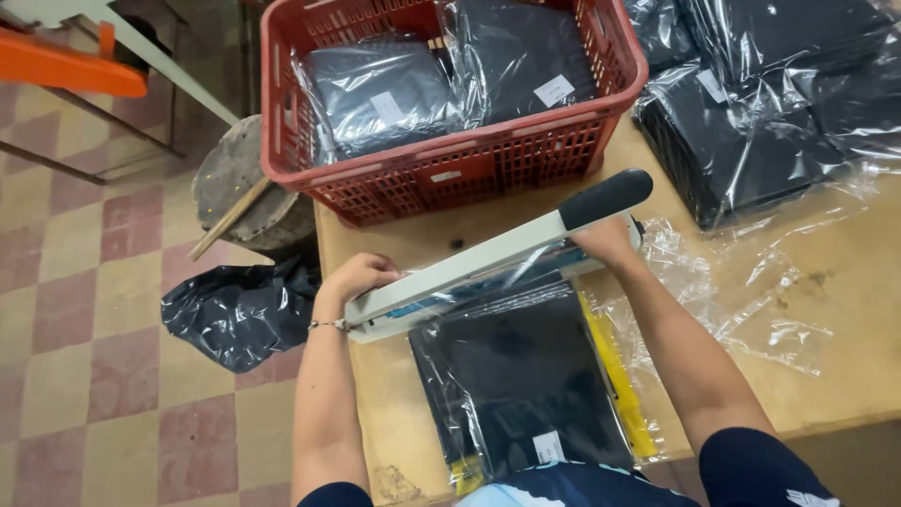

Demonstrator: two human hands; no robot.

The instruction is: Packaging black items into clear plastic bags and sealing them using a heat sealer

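Observation:
A white heat sealer with a black handle lies across the wooden table. Its arm is pressed down on the open end of a clear plastic bag holding a black folded item. My left hand rests on the sealer's left end. My right hand reaches under the arm near the handle, touching the bag's far corner. A yellow strip lies along the bag's right side.
A red plastic crate with bagged black items stands at the table's far edge. More bagged black stacks sit at the far right, with loose clear bags beside them. A black bag and a stump are on the tiled floor at left.

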